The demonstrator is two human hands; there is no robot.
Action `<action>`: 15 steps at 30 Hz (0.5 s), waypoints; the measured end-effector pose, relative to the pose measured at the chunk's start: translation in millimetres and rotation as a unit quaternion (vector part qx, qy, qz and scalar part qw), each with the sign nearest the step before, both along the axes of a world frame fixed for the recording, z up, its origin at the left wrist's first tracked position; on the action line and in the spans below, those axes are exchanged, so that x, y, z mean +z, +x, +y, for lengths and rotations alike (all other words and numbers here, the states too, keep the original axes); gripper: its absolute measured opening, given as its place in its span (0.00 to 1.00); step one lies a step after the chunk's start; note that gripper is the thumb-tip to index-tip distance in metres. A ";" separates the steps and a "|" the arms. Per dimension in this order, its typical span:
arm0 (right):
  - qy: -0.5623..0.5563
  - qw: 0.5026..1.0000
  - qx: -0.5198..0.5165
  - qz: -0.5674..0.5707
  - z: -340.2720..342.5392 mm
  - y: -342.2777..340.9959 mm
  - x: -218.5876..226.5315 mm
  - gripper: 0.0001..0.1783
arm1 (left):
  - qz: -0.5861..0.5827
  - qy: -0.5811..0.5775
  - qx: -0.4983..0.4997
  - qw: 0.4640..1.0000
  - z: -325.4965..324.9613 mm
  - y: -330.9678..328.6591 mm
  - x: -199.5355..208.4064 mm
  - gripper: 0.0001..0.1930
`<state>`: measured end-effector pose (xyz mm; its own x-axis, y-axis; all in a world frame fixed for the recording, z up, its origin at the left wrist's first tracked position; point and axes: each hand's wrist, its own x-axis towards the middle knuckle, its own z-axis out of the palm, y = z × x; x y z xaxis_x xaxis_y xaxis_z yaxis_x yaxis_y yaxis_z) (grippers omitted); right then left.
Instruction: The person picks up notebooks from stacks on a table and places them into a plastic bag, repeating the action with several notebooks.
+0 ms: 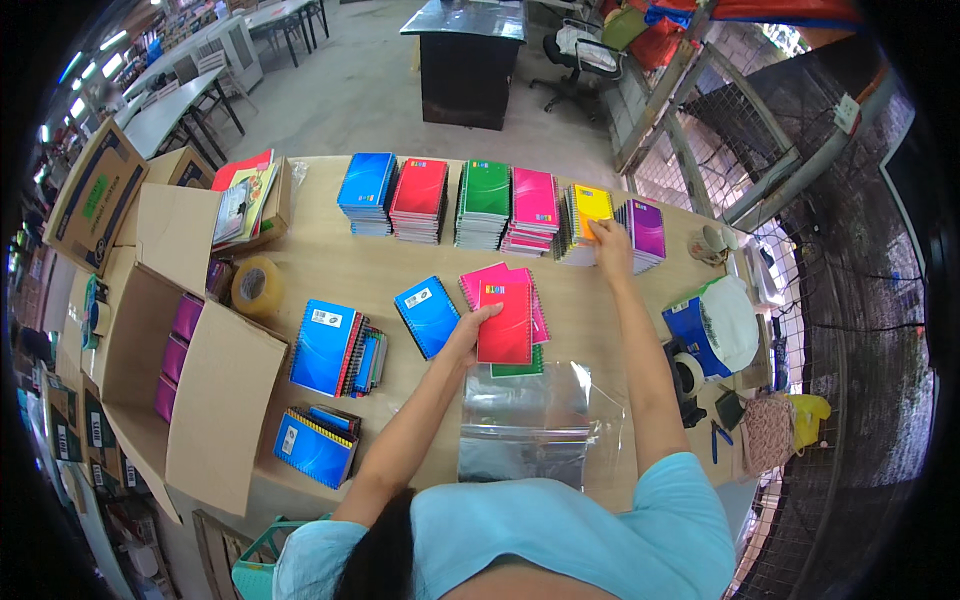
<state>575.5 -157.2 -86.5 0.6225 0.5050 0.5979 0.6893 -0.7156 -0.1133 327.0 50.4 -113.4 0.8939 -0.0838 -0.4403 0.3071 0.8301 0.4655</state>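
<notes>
My left hand (474, 328) grips a red spiral notebook (506, 322) by its left edge, thumb on the cover. Fanned behind it are pink notebooks (482, 278), and the end of a green notebook (520, 369) peeks out below. A blue notebook (428, 316) lies to the left of that hand. Farther off, my right hand (611, 243) pinches the near edge of the yellow notebook (590, 202) on top of its stack. Along the far edge stand stacks of blue (367, 182), red (419, 190), green (486, 190), pink (534, 197) and purple notebooks (646, 230).
Clear plastic bags (525, 425) lie before me. Mixed notebook piles (322, 350) (315, 448) sit left, beside an open carton (225, 400) and a tape roll (257, 285). At right are a blue-and-white pack (715, 325), a tape dispenser (688, 378) and mugs (708, 245).
</notes>
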 end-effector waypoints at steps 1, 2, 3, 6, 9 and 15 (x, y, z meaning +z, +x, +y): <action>0.060 0.997 0.012 0.052 -3.9 -0.5 8.9 0.16 | -0.005 -0.010 0.007 1.000 1.9 3.6 0.8 0.21; 0.119 0.987 0.023 0.104 -6.4 -2.0 16.4 0.15 | -0.004 -0.010 0.008 1.000 2.6 5.8 1.3 0.21; 0.213 0.975 0.018 0.057 -17.8 -2.1 16.1 0.15 | -0.014 0.003 0.009 1.000 -1.9 12.0 2.8 0.20; 0.346 0.932 0.004 0.106 -6.7 -51.7 38.2 0.16 | -0.005 0.031 0.029 0.999 -0.6 8.2 -4.8 0.20; 0.410 0.891 0.124 0.151 -11.9 -105.6 60.3 0.12 | -0.004 0.038 0.018 0.999 -9.0 13.6 -5.8 0.21; 0.327 0.674 0.437 0.498 -26.5 -121.6 77.1 0.07 | -0.019 -0.036 -0.121 0.992 -25.3 10.3 4.8 0.28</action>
<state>453.9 -183.7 -9.3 0.5142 0.7706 0.3765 0.1646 0.3422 -0.9251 337.3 25.1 -108.6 0.8596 -0.3278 -0.3919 0.4847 0.7657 0.4229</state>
